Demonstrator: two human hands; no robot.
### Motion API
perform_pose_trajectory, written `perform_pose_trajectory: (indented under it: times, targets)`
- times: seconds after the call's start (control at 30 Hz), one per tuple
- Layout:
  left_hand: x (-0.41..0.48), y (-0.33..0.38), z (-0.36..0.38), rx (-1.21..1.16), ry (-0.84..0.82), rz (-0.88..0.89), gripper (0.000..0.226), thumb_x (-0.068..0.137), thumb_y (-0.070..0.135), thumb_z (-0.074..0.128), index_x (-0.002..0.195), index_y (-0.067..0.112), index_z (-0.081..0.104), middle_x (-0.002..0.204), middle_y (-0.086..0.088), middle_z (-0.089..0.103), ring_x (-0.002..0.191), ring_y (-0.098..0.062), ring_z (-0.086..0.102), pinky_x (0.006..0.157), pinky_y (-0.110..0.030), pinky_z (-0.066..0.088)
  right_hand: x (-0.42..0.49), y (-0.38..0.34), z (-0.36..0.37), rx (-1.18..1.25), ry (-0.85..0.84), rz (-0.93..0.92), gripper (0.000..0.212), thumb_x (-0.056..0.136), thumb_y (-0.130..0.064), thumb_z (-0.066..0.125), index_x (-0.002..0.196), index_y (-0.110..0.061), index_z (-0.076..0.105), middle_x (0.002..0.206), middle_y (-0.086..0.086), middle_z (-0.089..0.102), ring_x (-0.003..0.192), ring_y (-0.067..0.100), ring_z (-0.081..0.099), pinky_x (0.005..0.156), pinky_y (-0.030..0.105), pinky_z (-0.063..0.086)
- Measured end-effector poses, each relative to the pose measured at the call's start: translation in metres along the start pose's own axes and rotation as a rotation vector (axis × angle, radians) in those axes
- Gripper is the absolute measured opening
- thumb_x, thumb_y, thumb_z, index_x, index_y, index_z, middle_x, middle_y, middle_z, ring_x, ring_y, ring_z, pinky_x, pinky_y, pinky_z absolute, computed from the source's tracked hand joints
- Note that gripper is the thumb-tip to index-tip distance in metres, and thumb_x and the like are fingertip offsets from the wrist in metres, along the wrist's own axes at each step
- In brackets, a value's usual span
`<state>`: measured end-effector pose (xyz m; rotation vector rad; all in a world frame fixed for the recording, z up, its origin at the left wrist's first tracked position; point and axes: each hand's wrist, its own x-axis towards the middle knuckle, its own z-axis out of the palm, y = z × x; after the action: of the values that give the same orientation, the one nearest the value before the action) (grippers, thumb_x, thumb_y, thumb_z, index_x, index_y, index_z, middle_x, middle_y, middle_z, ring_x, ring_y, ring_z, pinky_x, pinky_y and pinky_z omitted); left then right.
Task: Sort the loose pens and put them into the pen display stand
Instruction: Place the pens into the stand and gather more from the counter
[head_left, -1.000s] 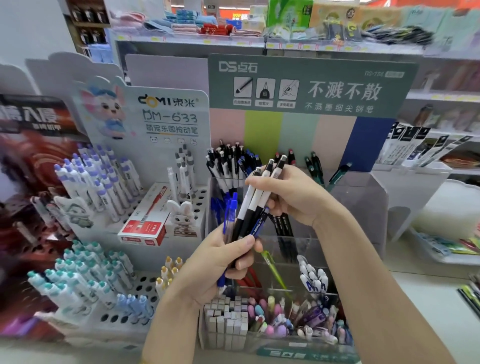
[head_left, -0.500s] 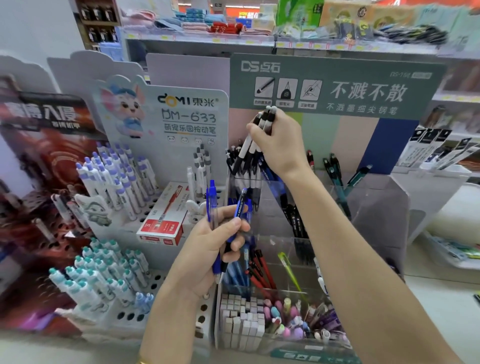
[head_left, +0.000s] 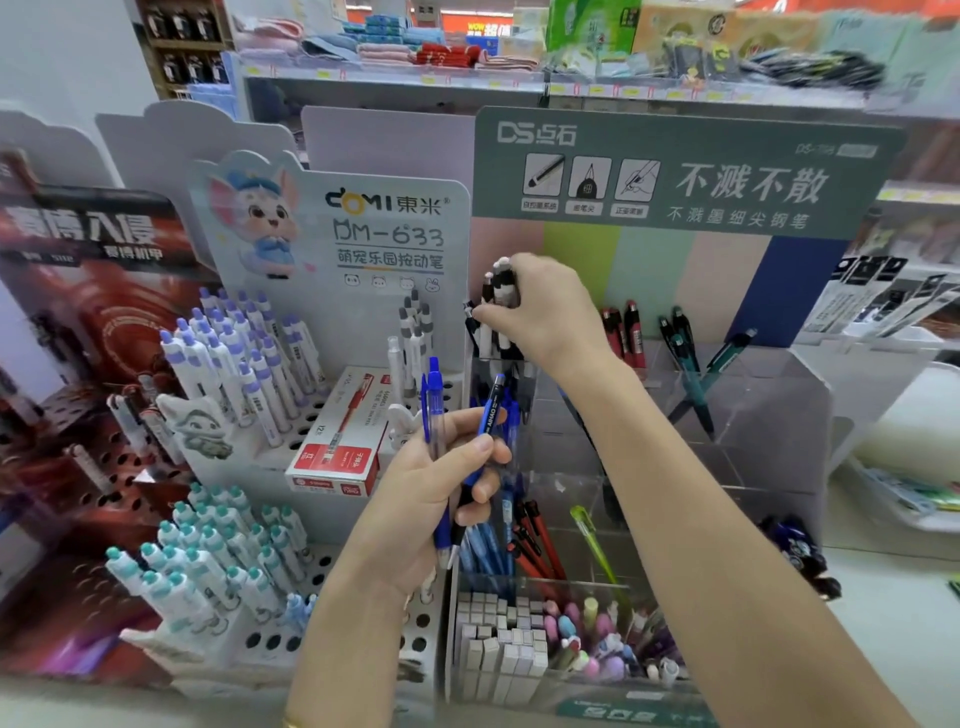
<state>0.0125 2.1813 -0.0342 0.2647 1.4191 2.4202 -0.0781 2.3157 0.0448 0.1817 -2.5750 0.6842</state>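
Note:
My left hand (head_left: 441, 499) grips two blue pens (head_left: 435, 415) upright in front of the clear acrylic pen display stand (head_left: 769, 410). My right hand (head_left: 540, 306) holds a small bunch of black-and-white pens (head_left: 500, 283) by their tops, their lower ends down in the stand's back-left compartment among other black pens. Red pens (head_left: 626, 332) and dark green pens (head_left: 685, 353) stand in the neighbouring back compartments. Blue, red and one lime-green pen (head_left: 592, 540) lie in the lower tiers.
A white DOMI display (head_left: 332, 244) with purple-capped and teal-capped pens stands at left, a red pen box (head_left: 337, 457) on it. Erasers and small pastel items fill the front tray (head_left: 519, 649). A dark red display sits far left, store shelves behind, a white counter (head_left: 893, 608) at right.
My right hand has carried the black-and-white pens from in front of my left hand up and back, then lowered them into the back-left compartment. My left hand keeps only the blue pens.

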Motion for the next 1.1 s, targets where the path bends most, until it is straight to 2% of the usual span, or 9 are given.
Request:
perform_pose_trajectory:
  times: [0.07,0.13,0.2,0.33,0.43,0.57,0.73,0.93,1.1]
  targets:
    - [0.000,0.001,-0.001,-0.006,-0.009,-0.002,0.049,0.080,0.010,0.056,0.127,0.000,0.048,0.075,-0.005,0.061,0.050,-0.008,0.047,0.039,-0.016,0.035,-0.003,0.004,-0.002,0.108,0.109,0.019,0.058,0.079,-0.028,0.075,0.129,-0.015,0.047,0.109,0.004,0.056,0.093,0.020,0.054,0.079,0.035,0.047]
    - [0.000,0.002,-0.003,-0.017,-0.017,-0.003,0.048,0.080,0.010,0.056,0.126,0.000,0.049,0.075,-0.006,0.061,0.050,-0.009,0.047,0.039,-0.016,0.035,-0.009,0.005,-0.002,0.185,0.255,-0.068,0.071,0.080,-0.019,0.075,0.140,-0.019,0.038,0.102,0.001,0.051,0.081,0.013,0.049,0.074,0.029,0.047]
    - [-0.001,0.002,-0.004,-0.028,-0.023,-0.001,0.048,0.080,0.010,0.056,0.126,0.000,0.048,0.075,-0.006,0.061,0.050,-0.009,0.047,0.039,-0.016,0.035,-0.014,0.005,0.003,0.127,0.309,-0.188,0.063,0.084,-0.008,0.069,0.140,-0.016,0.043,0.098,0.001,0.050,0.074,0.012,0.049,0.069,0.026,0.048]
    - [-0.001,0.005,-0.007,-0.023,-0.044,-0.003,0.047,0.079,0.011,0.056,0.125,0.001,0.049,0.074,-0.005,0.062,0.051,-0.009,0.047,0.040,-0.017,0.035,-0.011,0.011,0.007,-0.010,0.299,-0.251,0.022,0.086,-0.011,0.065,0.107,-0.007,0.069,0.097,0.009,0.063,0.084,0.027,0.059,0.073,0.038,0.050]
    - [-0.003,0.008,-0.010,-0.001,-0.070,0.009,0.043,0.084,0.011,0.058,0.124,0.000,0.050,0.076,-0.005,0.061,0.052,-0.008,0.047,0.040,-0.017,0.036,-0.012,0.016,0.008,-0.140,0.414,-0.235,0.030,0.082,-0.027,0.067,0.107,-0.012,0.071,0.100,0.007,0.068,0.094,0.032,0.056,0.075,0.039,0.048]
    - [-0.004,0.009,-0.012,-0.004,-0.095,0.018,0.038,0.087,0.011,0.058,0.122,0.001,0.052,0.078,-0.006,0.061,0.052,-0.008,0.047,0.041,-0.017,0.036,-0.026,0.014,0.031,-0.239,0.294,-0.301,0.038,0.081,-0.027,0.067,0.116,-0.013,0.067,0.116,0.006,0.068,0.117,0.032,0.055,0.096,0.052,0.040]
    - [-0.004,0.009,-0.014,0.000,-0.116,0.028,0.035,0.087,0.008,0.059,0.121,0.001,0.053,0.078,-0.006,0.061,0.052,-0.009,0.047,0.041,-0.018,0.036,-0.024,0.016,0.045,-0.337,0.343,-0.333,0.044,0.078,-0.033,0.064,0.119,-0.016,0.065,0.119,0.008,0.066,0.109,0.029,0.062,0.100,0.052,0.040]
    - [-0.005,0.008,-0.016,0.003,-0.131,0.022,0.036,0.080,0.010,0.058,0.115,0.003,0.052,0.078,-0.007,0.062,0.050,-0.009,0.045,0.042,-0.018,0.036,-0.016,0.025,0.049,-0.431,0.370,-0.336,0.027,0.076,-0.026,0.071,0.100,-0.014,0.067,0.109,0.007,0.067,0.103,0.027,0.064,0.104,0.051,0.039]
    - [-0.007,0.003,-0.015,-0.012,-0.129,0.003,0.016,0.084,0.004,0.061,0.097,0.008,0.051,0.080,-0.010,0.061,0.049,-0.008,0.045,0.041,-0.017,0.036,-0.021,0.021,0.043,-0.405,0.313,-0.384,0.037,0.077,-0.029,0.072,0.111,-0.016,0.066,0.115,0.005,0.066,0.114,0.030,0.058,0.103,0.057,0.033]
